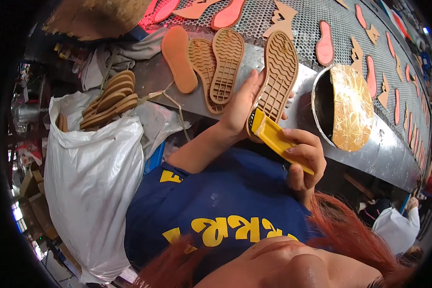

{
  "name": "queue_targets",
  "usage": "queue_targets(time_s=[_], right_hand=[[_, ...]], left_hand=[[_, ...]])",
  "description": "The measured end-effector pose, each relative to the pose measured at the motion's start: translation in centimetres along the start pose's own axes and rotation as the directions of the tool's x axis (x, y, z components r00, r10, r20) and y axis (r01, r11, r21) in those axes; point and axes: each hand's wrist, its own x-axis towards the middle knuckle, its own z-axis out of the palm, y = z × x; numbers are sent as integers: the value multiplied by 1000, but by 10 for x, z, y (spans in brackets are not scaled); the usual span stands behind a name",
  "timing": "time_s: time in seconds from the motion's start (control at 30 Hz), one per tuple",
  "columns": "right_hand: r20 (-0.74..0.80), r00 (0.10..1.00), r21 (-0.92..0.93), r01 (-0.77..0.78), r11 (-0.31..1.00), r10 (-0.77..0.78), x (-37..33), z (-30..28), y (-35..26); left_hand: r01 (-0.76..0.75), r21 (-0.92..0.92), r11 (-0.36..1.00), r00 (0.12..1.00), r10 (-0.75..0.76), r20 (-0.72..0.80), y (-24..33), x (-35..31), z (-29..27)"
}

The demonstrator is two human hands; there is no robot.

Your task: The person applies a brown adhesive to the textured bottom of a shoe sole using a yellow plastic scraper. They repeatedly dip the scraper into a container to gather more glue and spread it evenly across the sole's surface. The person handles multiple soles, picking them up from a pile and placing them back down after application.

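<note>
A tan shoe sole (pixel 279 67) is held up with its wavy, gridded underside showing. My left hand (pixel 245 103) is closed around its lower part, thumb along the left edge and fingertips showing at the right edge. In my right hand (pixel 306 156) a flat yellow brush-like tool (pixel 278 139) is pinched between thumb and fingers. The tool's far end, with something dark at it, meets the sole's lower end. To the left, two more tan soles (pixel 227 62) overlap on the metal ledge, beside a smooth orange-brown sole (pixel 178 57).
A metal mesh conveyor (pixel 302 14) carries pink sole shapes (pixel 325 43) and cut brown pieces (pixel 281 19). On the metal ledge (pixel 360 161) stands a round can (pixel 323 108), partly covered by a tape-wrapped board (pixel 353 108). A white sack (pixel 93 187) holds several soles (pixel 113 101).
</note>
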Motion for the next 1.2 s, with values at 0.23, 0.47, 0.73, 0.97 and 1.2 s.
queue_targets(time_s=[0.23,0.47,0.73,0.97,1.2], right_hand=[[-5,996,245,-82,966,86,7,-2,4],[-23,994,413,-85,907,103,10,1,18],[45,995,492,-100,865,90,21,-4,20],[160,978,728,-207,653,133,31,-10,27],[295,945,733,-320,600,144,46,-21,31]], left_hand=[[84,-127,988,995,-76,71,2,-1,-6],[182,-300,936,968,-118,219,1,1,-14],[235,-193,952,971,-222,87,11,-5,0],[349,-441,827,937,-308,163,3,-5,-13],[458,-501,734,885,-428,181,8,-10,-5]])
